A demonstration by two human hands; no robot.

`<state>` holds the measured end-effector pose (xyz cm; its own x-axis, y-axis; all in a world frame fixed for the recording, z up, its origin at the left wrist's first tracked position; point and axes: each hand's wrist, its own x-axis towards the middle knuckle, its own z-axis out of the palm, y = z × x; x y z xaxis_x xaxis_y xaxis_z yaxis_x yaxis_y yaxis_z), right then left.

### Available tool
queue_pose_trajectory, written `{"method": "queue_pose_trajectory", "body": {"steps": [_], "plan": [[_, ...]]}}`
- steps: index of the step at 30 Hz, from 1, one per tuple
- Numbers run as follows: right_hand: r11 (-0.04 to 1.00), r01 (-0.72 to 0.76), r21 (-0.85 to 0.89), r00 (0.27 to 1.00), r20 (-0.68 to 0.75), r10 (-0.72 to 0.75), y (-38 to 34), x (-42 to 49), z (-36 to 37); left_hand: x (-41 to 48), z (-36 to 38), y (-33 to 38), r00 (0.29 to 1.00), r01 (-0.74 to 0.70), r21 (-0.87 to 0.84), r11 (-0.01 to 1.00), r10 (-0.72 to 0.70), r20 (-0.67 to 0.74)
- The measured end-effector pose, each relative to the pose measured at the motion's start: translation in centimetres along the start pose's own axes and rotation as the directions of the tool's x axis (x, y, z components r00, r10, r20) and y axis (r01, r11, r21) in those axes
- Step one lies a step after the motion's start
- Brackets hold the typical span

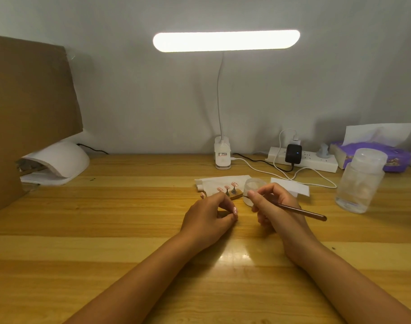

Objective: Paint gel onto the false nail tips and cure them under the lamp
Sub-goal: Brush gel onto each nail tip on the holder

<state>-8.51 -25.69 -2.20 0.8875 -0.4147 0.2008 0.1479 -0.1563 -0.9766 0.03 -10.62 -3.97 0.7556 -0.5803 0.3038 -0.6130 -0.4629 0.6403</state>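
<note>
Blown-out bar lamp (pixel 226 40) overhead, glare patch on wooden table (pixel 106 218) (soft wide-angle bowing at edges)

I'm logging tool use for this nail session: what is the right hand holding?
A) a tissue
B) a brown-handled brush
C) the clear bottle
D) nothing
B: the right hand grips the brown-handled brush, fingers curled round its handle. The clear bottle stands apart to the right, and the left hand pinches a nail tip.
</note>
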Motion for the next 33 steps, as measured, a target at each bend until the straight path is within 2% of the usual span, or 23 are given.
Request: {"method": "queue_pose_trajectory", "body": {"steps": [4, 8, 25, 33], "plan": [[0.999, -0.044, -0.015, 0.999, 0.008, 0.044, 0.16, 0.16, 0.06, -0.03, -0.05, -0.02, 1.000, 0.003, 0.004, 1.000, -0.003, -0.002], [0.992, -0.067, -0.106, 0.998, -0.003, 0.068, 0.40, 0.27, 0.13, -0.03, 0.06, 0.02, 1.000, 0.002, -0.003, 1.000, -0.002, 0.002], [0.962, -0.042, -0.269, 0.998, 0.041, 0.055, 0.33, 0.13, 0.28, 0.05, 0.10, 0.09, 1.000, 0.006, -0.010, 1.000, -0.006, 0.007], [0.963, -0.063, -0.262, 0.995, 0.059, 0.081, 0.17, 0.23, 0.37, 0.04, -0.06, 0.22, 1.000, 0.006, -0.006, 1.000, -0.006, 0.013]]}}
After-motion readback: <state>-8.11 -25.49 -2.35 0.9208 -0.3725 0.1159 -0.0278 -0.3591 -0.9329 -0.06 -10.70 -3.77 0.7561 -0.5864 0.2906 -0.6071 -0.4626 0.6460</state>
